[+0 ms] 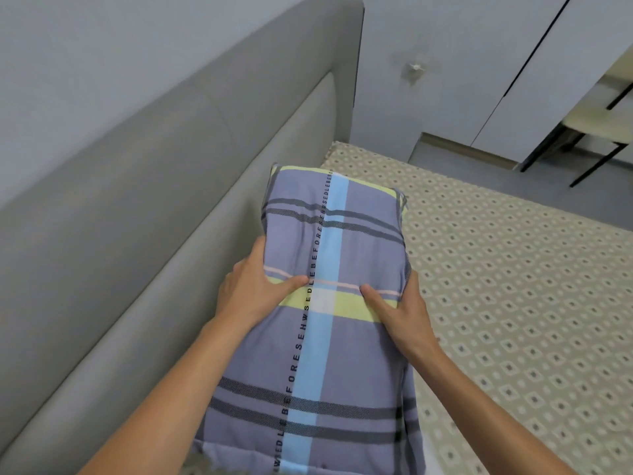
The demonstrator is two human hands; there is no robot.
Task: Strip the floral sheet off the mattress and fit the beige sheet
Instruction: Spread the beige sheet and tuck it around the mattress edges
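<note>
While thumbs press on top, both hands' fingers (257,265) grip plaid pillow (329,303) sides.

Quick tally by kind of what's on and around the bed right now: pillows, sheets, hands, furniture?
Pillows: 1, the plaid pillow, gripped at its sides by both hands
Sheets: 1, the beige patterned sheet on the mattress
Hands: 2, left hand and right hand
Furniture: 2, grey headboard and a chair
Total: 6
</note>
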